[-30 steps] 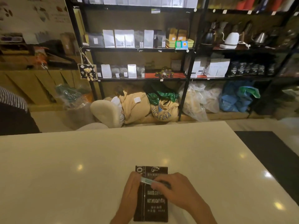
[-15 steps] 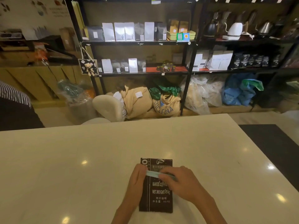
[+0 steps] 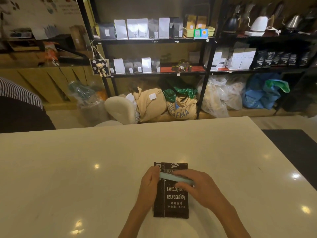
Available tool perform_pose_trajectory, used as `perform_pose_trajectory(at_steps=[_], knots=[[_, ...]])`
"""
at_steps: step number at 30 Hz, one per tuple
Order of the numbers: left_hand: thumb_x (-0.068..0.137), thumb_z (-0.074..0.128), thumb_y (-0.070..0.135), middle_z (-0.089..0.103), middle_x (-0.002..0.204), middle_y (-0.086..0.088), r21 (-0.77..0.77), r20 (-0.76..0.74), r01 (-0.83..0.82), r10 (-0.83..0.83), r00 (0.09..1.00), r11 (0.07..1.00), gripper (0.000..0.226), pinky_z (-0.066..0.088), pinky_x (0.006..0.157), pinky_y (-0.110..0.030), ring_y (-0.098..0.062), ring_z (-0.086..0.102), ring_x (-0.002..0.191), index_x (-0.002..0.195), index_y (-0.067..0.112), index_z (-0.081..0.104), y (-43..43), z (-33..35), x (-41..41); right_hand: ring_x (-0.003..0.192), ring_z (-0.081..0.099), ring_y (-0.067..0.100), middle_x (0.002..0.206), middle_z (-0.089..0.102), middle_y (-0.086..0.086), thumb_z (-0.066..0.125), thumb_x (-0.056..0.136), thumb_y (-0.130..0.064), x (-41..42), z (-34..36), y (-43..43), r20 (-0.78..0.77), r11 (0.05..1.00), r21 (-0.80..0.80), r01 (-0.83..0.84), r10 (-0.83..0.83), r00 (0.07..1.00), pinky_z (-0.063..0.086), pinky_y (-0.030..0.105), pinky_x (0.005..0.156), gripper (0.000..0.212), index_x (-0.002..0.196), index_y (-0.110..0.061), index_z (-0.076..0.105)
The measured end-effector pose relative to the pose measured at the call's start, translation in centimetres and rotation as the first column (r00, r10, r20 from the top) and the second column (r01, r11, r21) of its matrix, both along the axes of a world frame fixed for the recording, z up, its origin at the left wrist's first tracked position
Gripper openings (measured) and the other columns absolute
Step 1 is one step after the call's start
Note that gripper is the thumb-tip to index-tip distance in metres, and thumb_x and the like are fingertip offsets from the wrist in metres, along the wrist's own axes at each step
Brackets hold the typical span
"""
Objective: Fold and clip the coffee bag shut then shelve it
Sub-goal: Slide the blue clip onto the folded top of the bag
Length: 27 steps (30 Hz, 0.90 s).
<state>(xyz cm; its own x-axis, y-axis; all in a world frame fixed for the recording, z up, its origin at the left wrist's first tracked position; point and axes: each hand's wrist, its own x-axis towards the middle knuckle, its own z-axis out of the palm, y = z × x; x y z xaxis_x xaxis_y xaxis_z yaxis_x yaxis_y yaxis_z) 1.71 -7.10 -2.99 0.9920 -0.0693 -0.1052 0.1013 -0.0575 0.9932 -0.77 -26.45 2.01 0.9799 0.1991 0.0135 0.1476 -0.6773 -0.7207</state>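
A dark brown coffee bag (image 3: 173, 201) with white print lies flat on the white table (image 3: 85, 169), near its front edge. A pale blue clip (image 3: 173, 178) lies across the bag's upper part. My left hand (image 3: 149, 184) holds the clip's left end against the bag's left edge. My right hand (image 3: 200, 188) rests over the clip's right end, fingers curled on it. The black shelf unit (image 3: 154, 40) stands beyond the table, with several white and grey bags in rows.
Sacks (image 3: 181, 107) and plastic bags (image 3: 219, 95) sit on the floor under the shelves. A pale chair back (image 3: 120, 110) stands at the table's far edge. A person in a striped sleeve (image 3: 18, 93) is at the left. Kettles (image 3: 257, 24) fill the right shelf.
My view has tilted down, so the bag sits higher in the frame. Both hands stay on the clip and bag; my right hand has slid slightly right along the clip.
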Motion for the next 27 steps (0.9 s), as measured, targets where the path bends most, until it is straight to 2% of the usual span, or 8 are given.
perform_pose_trajectory(at_steps=[4, 7, 10, 12, 15, 20, 24, 27], knots=[[0.1, 0.036, 0.047, 0.069, 0.092, -0.018, 0.022, 0.016, -0.015, 0.014, 1.0, 1.0, 0.044, 0.062, 0.072, -0.044, -0.03, 0.072, 0.081, 0.098, 0.012, 0.062, 0.2, -0.5, 0.1, 0.07, 0.073, 0.019, 0.091, 0.074, -0.005, 0.076, 0.082, -0.003, -0.7, 0.3, -1.1, -0.092, 0.79, 0.571, 0.223, -0.209, 0.974, 0.058, 0.027, 0.055, 0.029, 0.092, -0.029, 0.07], [0.101, 0.036, 0.048, 0.068, 0.081, -0.009, 0.027, 0.019, -0.016, 0.016, 1.0, 1.0, 0.039, 0.059, 0.064, -0.033, -0.02, 0.072, 0.072, 0.089, 0.02, 0.06, -0.3, -0.5, 0.2, 0.08, 0.075, 0.022, 0.093, 0.076, 0.004, 0.075, 0.081, -0.011, -1.0, 0.1, 1.0, -0.156, 0.595, 0.75, 0.289, -0.265, 0.952, 0.06, 0.027, 0.061, 0.018, 0.096, -0.022, 0.072], [0.1, 0.035, 0.05, 0.058, 0.071, -0.004, 0.051, 0.027, -0.002, 0.0, 1.0, 0.999, 0.038, 0.055, 0.059, -0.032, -0.017, 0.063, 0.063, 0.072, 0.032, 0.053, -0.6, -0.4, 0.2, 0.087, 0.076, 0.023, 0.099, 0.078, 0.005, 0.069, 0.081, -0.025, -1.1, -0.6, 4.2, -0.195, 0.567, 0.772, 0.287, -0.219, 0.956, 0.06, 0.024, 0.068, 0.023, 0.104, -0.021, 0.073], [0.102, 0.034, 0.048, 0.061, 0.075, -0.006, 0.05, 0.001, 0.021, -0.021, 1.0, 0.999, 0.039, 0.056, 0.062, -0.039, -0.021, 0.066, 0.066, 0.074, 0.032, 0.056, -0.4, -0.5, 0.3, 0.086, 0.076, 0.02, 0.098, 0.078, 0.001, 0.065, 0.084, -0.028, -0.9, -0.3, 4.6, -0.155, 0.59, 0.758, 0.278, -0.251, 0.955, 0.06, 0.023, 0.069, 0.023, 0.104, -0.02, 0.071], [0.099, 0.034, 0.051, 0.061, 0.078, 0.004, 0.062, 0.021, 0.023, -0.024, 0.999, 0.998, 0.037, 0.052, 0.059, -0.026, -0.009, 0.064, 0.067, 0.076, 0.029, 0.054, 0.2, -0.7, 0.3, 0.089, 0.072, 0.009, 0.097, 0.074, -0.01, 0.057, 0.089, -0.03, -0.7, 0.7, 2.3, 0.011, 0.713, 0.669, 0.212, -0.295, 0.955, 0.057, 0.017, 0.072, 0.017, 0.101, -0.02, 0.066], [0.1, 0.034, 0.047, 0.063, 0.076, 0.021, 0.055, 0.066, 0.098, -0.102, 0.993, 0.994, 0.034, 0.051, 0.062, -0.015, 0.003, 0.062, 0.068, 0.087, 0.021, 0.052, 0.4, -0.9, 0.0, 0.093, 0.062, -0.002, 0.098, 0.063, -0.018, 0.039, 0.095, -0.046, -1.3, 2.2, 0.3, 0.039, 0.962, 0.265, 0.061, -0.074, 0.996, 0.048, 0.01, 0.074, 0.028, 0.108, -0.03, 0.056], [0.097, 0.035, 0.054, 0.061, 0.08, 0.019, 0.047, 0.101, 0.157, -0.161, 0.982, 0.986, 0.043, 0.054, 0.067, -0.022, 0.0, 0.062, 0.071, 0.095, 0.014, 0.052, 0.2, -0.7, -0.2, 0.096, 0.058, -0.002, 0.113, 0.059, -0.015, 0.035, 0.102, -0.042, -1.6, 1.8, 1.5, -0.001, 0.999, 0.005, -0.05, 0.05, 0.999, 0.049, 0.015, 0.08, 0.039, 0.14, -0.038, 0.042], [0.092, 0.037, 0.063, 0.061, 0.076, 0.019, 0.031, 0.094, 0.141, -0.143, 0.985, 0.99, 0.046, 0.053, 0.064, -0.019, 0.0, 0.061, 0.067, 0.091, 0.02, 0.051, 0.2, -0.6, -0.4, 0.086, 0.062, 0.003, 0.099, 0.065, -0.015, 0.04, 0.104, -0.036, -1.3, 1.4, 1.9, -0.01, 0.995, -0.066, -0.078, 0.078, 0.997, 0.051, 0.02, 0.075, 0.035, 0.137, -0.035, 0.047]])
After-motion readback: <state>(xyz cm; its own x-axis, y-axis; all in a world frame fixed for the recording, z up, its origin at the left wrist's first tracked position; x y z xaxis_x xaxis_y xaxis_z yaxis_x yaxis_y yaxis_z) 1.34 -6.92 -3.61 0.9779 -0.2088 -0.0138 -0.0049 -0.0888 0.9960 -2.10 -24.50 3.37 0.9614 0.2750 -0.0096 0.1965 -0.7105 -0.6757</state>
